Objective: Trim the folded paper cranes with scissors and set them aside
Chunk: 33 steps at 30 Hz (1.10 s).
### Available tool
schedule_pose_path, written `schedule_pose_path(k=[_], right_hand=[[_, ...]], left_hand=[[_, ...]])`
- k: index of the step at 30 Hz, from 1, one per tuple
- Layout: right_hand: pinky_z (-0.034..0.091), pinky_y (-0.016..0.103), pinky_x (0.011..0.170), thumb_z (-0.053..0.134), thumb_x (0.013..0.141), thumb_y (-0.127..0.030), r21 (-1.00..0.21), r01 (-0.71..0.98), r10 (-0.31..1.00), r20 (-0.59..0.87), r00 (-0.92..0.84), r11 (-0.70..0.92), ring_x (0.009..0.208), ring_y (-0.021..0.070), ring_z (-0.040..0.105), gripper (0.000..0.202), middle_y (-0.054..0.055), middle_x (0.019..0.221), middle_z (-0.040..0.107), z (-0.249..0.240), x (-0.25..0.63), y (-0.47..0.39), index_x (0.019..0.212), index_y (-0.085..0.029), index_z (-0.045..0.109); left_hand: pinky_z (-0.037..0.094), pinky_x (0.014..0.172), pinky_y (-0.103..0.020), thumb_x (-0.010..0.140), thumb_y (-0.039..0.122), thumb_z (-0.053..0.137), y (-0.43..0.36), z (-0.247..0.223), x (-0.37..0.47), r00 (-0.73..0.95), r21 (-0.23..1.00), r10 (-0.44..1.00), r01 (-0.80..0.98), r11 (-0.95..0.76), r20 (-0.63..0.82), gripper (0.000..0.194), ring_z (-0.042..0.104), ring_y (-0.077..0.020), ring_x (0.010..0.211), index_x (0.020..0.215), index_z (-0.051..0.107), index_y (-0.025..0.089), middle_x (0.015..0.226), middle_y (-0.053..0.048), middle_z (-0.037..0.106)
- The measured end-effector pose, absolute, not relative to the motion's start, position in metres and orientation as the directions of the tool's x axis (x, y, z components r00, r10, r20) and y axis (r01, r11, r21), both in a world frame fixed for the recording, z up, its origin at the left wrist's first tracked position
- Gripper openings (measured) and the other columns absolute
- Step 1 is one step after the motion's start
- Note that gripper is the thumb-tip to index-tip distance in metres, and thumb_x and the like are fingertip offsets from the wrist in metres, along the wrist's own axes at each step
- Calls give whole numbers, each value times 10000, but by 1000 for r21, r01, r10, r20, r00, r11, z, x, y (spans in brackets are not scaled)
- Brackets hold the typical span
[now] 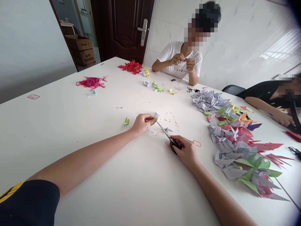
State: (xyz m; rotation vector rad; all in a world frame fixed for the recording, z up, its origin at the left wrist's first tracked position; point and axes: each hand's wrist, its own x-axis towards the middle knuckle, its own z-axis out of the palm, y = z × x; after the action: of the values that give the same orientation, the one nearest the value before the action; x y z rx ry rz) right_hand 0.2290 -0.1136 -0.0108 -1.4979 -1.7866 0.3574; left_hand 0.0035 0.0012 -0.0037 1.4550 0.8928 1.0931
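My left hand [142,123] pinches a small green folded paper piece [154,121] over the middle of the white table. In my right hand [185,149] are black-handled scissors [174,146], with fingers wrapped at the handles. The scissors' blades point up and left, their tips at the green piece. A grey-white folded paper [167,129] lies just beside the blades, and another whitish one shows behind my left fingertips. Left of my left hand sits a small green paper piece [126,121]. Tiny red paper bits are scattered around the scissors.
Many folded paper cranes [231,144] are heaped along the right. Red cranes [132,67] and a pink string bundle [91,82] lie farther back. Across the table [113,188], a person in a white shirt [176,53] handles something small; another person's arm [270,111] rests at right.
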Motion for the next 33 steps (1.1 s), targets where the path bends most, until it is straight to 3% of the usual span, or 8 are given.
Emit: schedule_pose_path(k=[17, 33], right_hand=[[406, 256, 556, 658, 793, -291, -647, 715, 934, 355, -26, 266, 586, 129, 435, 232, -11, 677, 567, -10, 228, -115, 994, -199, 727], [420, 264, 562, 647, 800, -322, -633, 726, 933, 357, -32, 267, 586, 137, 450, 236, -3, 678, 575, -10, 229, -114, 990, -208, 728]], left_hand=[[513, 812, -336, 768, 445, 750, 4, -8, 3, 363, 986, 917, -92, -140, 164, 359, 651, -182, 854, 928, 738, 123, 930, -104, 722], [470, 739, -290, 819, 451, 684, 3, -8, 4, 405, 979, 894, -4, -206, 190, 342, 607, -155, 779, 923, 731, 129, 860, -80, 691]])
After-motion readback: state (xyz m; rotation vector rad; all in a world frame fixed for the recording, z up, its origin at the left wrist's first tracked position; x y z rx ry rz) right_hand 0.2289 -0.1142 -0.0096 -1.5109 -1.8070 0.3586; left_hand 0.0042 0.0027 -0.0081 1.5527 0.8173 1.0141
